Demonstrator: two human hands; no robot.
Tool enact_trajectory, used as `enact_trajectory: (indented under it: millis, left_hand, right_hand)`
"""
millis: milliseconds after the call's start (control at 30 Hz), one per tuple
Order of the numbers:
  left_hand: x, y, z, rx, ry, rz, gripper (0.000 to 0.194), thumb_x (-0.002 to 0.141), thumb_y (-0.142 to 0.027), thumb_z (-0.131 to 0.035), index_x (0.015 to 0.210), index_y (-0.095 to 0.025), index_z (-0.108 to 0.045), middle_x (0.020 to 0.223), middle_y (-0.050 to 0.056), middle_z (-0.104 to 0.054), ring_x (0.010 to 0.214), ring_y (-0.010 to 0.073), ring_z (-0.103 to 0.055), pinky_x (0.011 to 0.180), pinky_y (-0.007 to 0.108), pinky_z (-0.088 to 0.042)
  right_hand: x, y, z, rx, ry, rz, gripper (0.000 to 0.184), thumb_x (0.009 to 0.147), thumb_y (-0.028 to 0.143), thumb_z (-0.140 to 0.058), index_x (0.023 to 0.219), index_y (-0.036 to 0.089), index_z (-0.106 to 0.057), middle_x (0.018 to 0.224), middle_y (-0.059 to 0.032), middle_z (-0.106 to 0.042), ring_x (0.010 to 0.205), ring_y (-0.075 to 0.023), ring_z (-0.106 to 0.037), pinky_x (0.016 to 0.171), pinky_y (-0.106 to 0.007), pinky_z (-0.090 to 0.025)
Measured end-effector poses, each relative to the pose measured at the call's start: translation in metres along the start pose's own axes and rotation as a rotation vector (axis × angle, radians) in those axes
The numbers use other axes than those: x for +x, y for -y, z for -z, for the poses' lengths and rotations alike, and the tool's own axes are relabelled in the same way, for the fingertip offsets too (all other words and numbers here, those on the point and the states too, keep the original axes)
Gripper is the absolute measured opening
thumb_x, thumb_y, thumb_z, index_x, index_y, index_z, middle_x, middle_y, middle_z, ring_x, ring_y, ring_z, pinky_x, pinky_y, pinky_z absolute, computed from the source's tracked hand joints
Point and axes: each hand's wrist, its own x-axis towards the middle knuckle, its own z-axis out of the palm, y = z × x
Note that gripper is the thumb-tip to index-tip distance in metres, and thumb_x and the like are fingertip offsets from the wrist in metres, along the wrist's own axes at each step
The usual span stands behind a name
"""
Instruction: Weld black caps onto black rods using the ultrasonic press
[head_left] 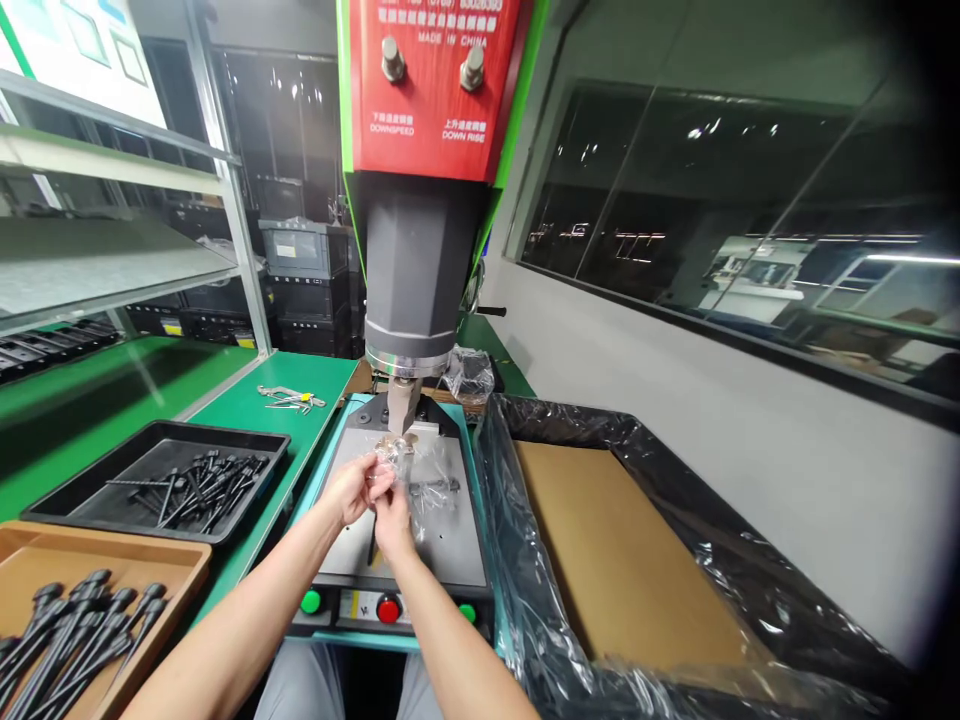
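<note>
My left hand (355, 490) and my right hand (393, 522) meet above the machine's grey metal plate (457, 550). Both are closed, with fingers pinched on a crumpled clear plastic bag (427, 462). Just beyond the fingertips is the metal tip (403, 405) of the press head, hanging down over the plate. A small dark piece (447, 486) shows at the right by the plastic; whether it lies inside or under it I cannot tell. Below my hands a thin black part (373, 545) is visible, partly covered by my right hand.
Left of the machine stand a black tray (274, 455) and a brown tray (199, 560), both holding black rod-like parts. Pliers (291, 397) lie on the green bench. At right is a box lined with black plastic (517, 540), cardboard (622, 540) inside. Buttons (388, 608) line the machine's front.
</note>
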Motion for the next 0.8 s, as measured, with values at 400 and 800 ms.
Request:
enact_trajectory:
  millis: [400, 800]
  left_hand:
    - [0.010, 0.006, 0.001, -0.065, -0.006, -0.004, 0.011, 0.090, -0.016, -0.052, 0.088, -0.008, -0.060, 0.071, 0.008, -0.067, 0.053, 0.0142, -0.067, 0.051, 0.024, -0.060]
    - [0.018, 0.003, 0.006, -0.070, -0.005, -0.021, 0.008, 0.087, -0.014, -0.055, 0.086, -0.008, -0.060, 0.070, 0.008, -0.066, 0.053, 0.0144, -0.067, 0.050, 0.023, -0.059]
  right_hand:
    - [0.063, 0.017, 0.031, -0.093, -0.225, 0.317, 0.030, 0.076, 0.027, -0.061, 0.103, 0.019, -0.070, 0.110, -0.0087, -0.057, 0.103, -0.0233, -0.055, 0.098, -0.039, -0.040]
    - [0.097, 0.018, 0.029, 0.248, -0.020, -0.063, 0.050, 0.060, 0.043, -0.076, 0.102, 0.017, -0.067, 0.090, -0.0077, -0.071, 0.081, -0.0237, -0.066, 0.074, -0.036, -0.051]
